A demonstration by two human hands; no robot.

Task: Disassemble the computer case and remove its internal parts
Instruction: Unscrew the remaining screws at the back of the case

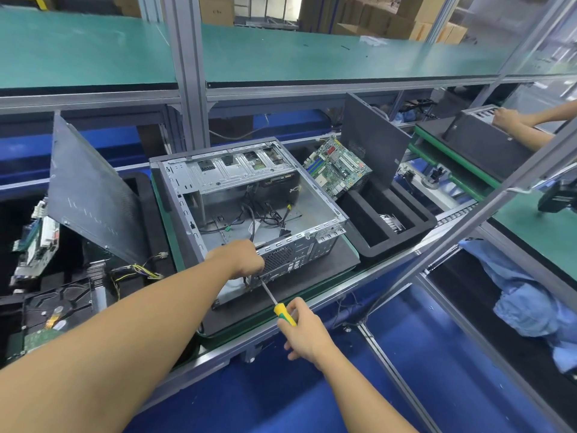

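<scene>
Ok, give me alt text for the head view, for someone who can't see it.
A person's right hand drives a yellow-handled screwdriver into the near rear corner of an open computer case, which the left hand steadies at its rear edge. Loose cables lie inside; a removed motherboard leans in a black foam tray to the right.

Screwdriver handle (285,314) yellow-green; computer case (249,195) silver-grey; motherboard (337,167) green; foam tray (393,226) black.

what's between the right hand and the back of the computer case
In the head view, only the screwdriver: its handle sits in the right hand, its metal shaft reaching the computer case below the left hand.
</scene>
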